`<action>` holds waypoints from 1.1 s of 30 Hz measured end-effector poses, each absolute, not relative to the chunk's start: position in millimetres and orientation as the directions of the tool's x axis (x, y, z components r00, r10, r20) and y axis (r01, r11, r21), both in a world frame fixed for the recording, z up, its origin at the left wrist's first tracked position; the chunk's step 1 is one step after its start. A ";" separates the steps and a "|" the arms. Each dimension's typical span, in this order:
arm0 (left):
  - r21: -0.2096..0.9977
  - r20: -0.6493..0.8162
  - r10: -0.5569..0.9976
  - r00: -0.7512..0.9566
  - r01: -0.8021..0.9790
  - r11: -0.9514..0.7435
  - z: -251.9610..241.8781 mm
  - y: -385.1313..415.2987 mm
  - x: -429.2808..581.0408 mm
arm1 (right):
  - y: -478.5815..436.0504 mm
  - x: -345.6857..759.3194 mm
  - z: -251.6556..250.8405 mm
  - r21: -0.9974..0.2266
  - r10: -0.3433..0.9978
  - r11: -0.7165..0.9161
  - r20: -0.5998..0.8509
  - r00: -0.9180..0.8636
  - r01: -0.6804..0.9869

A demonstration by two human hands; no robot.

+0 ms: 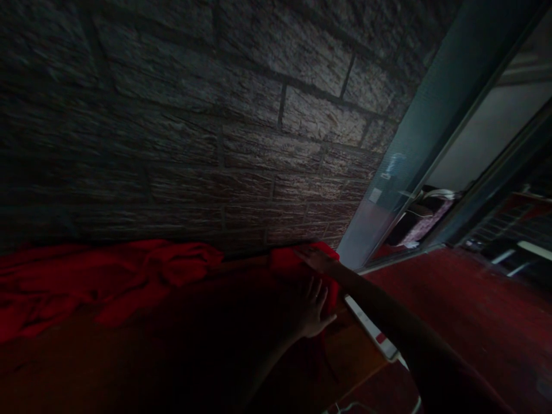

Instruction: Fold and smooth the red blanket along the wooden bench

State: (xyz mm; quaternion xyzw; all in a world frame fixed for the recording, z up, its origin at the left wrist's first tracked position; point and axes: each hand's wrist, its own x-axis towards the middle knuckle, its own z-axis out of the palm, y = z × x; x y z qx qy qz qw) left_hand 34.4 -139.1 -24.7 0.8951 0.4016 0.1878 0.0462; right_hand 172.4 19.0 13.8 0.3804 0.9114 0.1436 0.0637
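Note:
A piece of red cloth (284, 260), seemingly folded, lies at the end of a dark wooden surface (357, 353) against the wall. My right hand (319, 260) reaches across its far part, fingers stretched to the left and laid flat on it. Closer to me, my left hand (314, 319) has its fingers spread over the near part of the cloth, palm down. Neither hand grips anything. Deep shadow hides the cloth's near left edge. Further left, a crumpled red cloth (116, 276) lies along the wall.
A white power strip (371, 329) with a cable lies along the right edge of the wooden surface, beside my right forearm. Behind rises a stone-block wall (259, 138). To the right are a grey door frame (388, 178) and a red floor (474, 310).

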 end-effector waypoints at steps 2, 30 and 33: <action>0.227 0.313 0.736 0.600 0.705 -0.672 -27.4 -138.4 35.5 | 22.2 168.0 14.9 0.340 0.712 0.665 -0.021 -0.701 0.665; 0.296 0.323 0.749 0.579 0.690 -0.661 -26.3 -143.0 35.8 | 24.9 160.3 18.2 0.303 0.859 0.493 -0.025 -0.511 0.815; 0.293 0.332 0.759 0.560 0.704 -0.647 -29.0 -144.0 36.8 | 19.5 166.5 19.2 0.322 0.896 0.421 -0.005 -0.443 0.848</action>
